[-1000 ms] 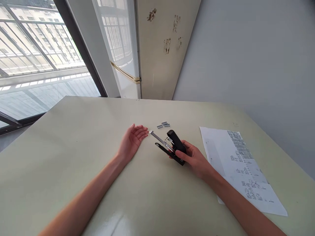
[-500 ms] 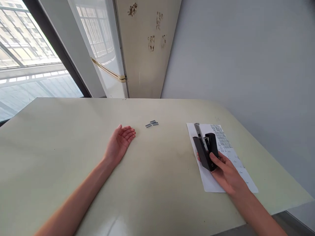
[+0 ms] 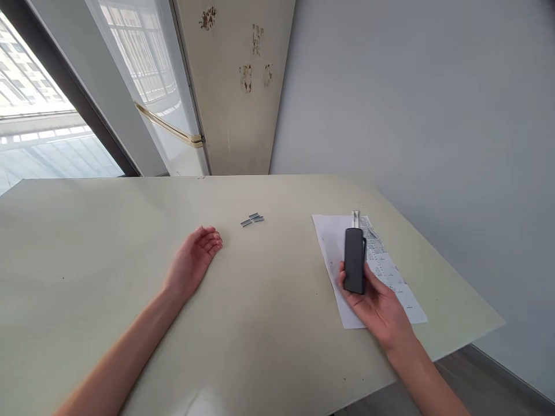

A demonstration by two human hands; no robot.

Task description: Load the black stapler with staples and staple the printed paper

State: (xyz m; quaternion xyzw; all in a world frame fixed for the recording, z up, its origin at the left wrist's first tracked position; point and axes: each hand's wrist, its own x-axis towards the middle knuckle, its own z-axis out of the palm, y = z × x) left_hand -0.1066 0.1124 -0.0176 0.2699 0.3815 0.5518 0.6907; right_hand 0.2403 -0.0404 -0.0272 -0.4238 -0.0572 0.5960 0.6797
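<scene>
In my right hand (image 3: 377, 306) is a black stapler (image 3: 354, 260), gripped at its near end with the fingers around it. Its flat black side faces me, and a pale metal piece sticks out at the far end. Beneath it lies a sheet of printed paper (image 3: 332, 242). My left hand (image 3: 193, 260) rests on the table, palm turned inward, fingers loosely curled and holding nothing. Beyond its fingertips lie several strips of staples (image 3: 252, 219).
The pale table (image 3: 260, 346) stretches toward a fridge (image 3: 234, 115) with a gold handle and a scuffed side. A plain grey wall (image 3: 411, 104) runs along the right. A window (image 3: 39, 98) is at the far left.
My right hand has turned the stapler, so its flat side now shows instead of its opened inside. The view has shifted to the right. My left fingers are a little more curled.
</scene>
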